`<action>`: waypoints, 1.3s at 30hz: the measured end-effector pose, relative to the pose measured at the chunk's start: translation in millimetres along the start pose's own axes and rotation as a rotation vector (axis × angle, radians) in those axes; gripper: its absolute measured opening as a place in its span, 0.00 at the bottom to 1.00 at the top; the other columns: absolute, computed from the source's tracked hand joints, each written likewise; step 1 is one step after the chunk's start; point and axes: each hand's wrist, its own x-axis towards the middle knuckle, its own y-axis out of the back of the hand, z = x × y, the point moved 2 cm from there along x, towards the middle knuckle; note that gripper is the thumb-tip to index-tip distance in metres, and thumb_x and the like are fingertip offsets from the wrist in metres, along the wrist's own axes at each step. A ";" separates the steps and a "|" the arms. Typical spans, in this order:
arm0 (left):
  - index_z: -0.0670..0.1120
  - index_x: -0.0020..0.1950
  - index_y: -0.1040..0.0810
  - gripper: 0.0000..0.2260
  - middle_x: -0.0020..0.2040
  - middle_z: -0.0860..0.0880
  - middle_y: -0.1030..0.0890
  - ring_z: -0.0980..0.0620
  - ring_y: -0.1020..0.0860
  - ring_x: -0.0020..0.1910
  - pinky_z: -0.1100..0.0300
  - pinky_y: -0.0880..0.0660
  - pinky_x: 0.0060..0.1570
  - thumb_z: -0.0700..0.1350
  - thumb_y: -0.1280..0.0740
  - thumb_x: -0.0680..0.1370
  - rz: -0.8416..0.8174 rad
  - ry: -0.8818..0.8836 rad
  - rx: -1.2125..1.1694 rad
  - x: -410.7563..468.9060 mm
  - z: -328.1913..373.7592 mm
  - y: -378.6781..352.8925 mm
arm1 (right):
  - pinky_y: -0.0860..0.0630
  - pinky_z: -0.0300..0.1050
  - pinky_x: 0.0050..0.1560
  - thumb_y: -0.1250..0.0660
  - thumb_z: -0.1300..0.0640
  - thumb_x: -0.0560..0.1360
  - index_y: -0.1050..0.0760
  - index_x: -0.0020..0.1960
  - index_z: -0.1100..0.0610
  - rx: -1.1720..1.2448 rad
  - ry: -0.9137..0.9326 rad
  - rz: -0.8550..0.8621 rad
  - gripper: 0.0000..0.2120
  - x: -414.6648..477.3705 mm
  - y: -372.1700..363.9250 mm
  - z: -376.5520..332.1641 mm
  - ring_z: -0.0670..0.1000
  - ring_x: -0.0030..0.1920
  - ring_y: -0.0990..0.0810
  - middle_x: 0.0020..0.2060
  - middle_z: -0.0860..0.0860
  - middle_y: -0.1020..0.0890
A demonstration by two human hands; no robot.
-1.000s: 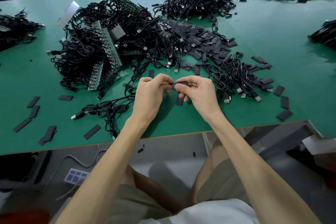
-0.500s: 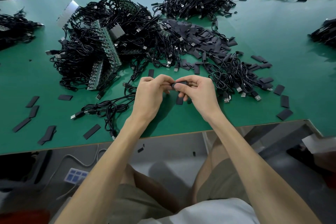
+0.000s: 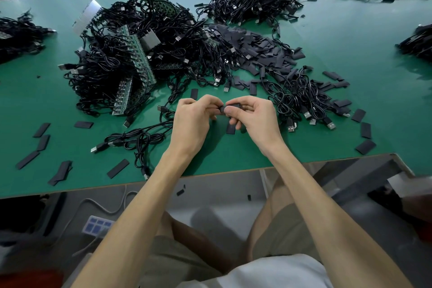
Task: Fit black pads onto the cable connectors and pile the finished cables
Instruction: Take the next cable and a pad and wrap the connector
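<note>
My left hand (image 3: 191, 121) and my right hand (image 3: 252, 119) meet above the green table (image 3: 350, 37), near its front edge. Between their fingertips sits a small black pad (image 3: 230, 108), pinched by my right hand. My left hand pinches the cable connector at the pad's left end; the connector itself is hidden by my fingers. A second black pad (image 3: 230, 128) hangs below my right fingers. A loose black cable (image 3: 135, 140) lies on the table to the left of my left hand.
A big tangle of black cables with green circuit strips (image 3: 131, 54) lies behind the hands. A heap of loose black pads (image 3: 259, 51) lies at centre right, with more cables (image 3: 301, 100) beside it. Scattered pads (image 3: 42, 140) dot the front left and right.
Both hands stay in the same spot with only small finger movements around the pad. Nothing else on the table has moved.
</note>
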 end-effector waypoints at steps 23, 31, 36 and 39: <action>0.47 0.57 0.18 0.06 0.48 0.55 0.15 0.60 0.21 0.47 0.59 0.33 0.59 0.43 0.30 0.81 0.007 -0.090 0.106 1.7 10.2 2.7 | 0.30 0.40 0.28 0.35 0.59 0.83 0.18 0.50 0.56 0.020 0.006 0.064 0.07 0.9 2.0 -0.5 0.49 0.27 0.23 0.31 0.51 0.18; 0.48 0.63 0.21 0.12 0.60 0.51 0.19 0.48 0.25 0.61 0.47 0.30 0.65 0.47 0.29 0.80 -0.122 -0.001 0.244 2.7 2.1 9.4 | 0.31 0.37 0.28 0.38 0.59 0.85 0.19 0.50 0.56 0.106 0.008 0.207 0.09 1.9 7.4 1.5 0.48 0.28 0.23 0.32 0.51 0.18; 0.44 0.60 0.17 0.09 0.57 0.46 0.18 0.42 0.23 0.59 0.42 0.29 0.63 0.42 0.30 0.81 -0.182 0.002 0.365 4.3 -7.6 27.6 | 0.30 0.38 0.28 0.37 0.57 0.85 0.19 0.51 0.56 0.160 0.017 0.244 0.08 2.5 9.1 2.7 0.48 0.28 0.22 0.31 0.51 0.17; 0.43 0.60 0.17 0.09 0.54 0.45 0.17 0.41 0.22 0.55 0.43 0.27 0.58 0.42 0.31 0.81 -0.084 0.029 0.350 11.2 -0.9 33.1 | 0.29 0.39 0.28 0.35 0.54 0.84 0.20 0.55 0.57 0.240 0.022 0.218 0.09 2.8 8.4 2.0 0.50 0.29 0.21 0.33 0.52 0.17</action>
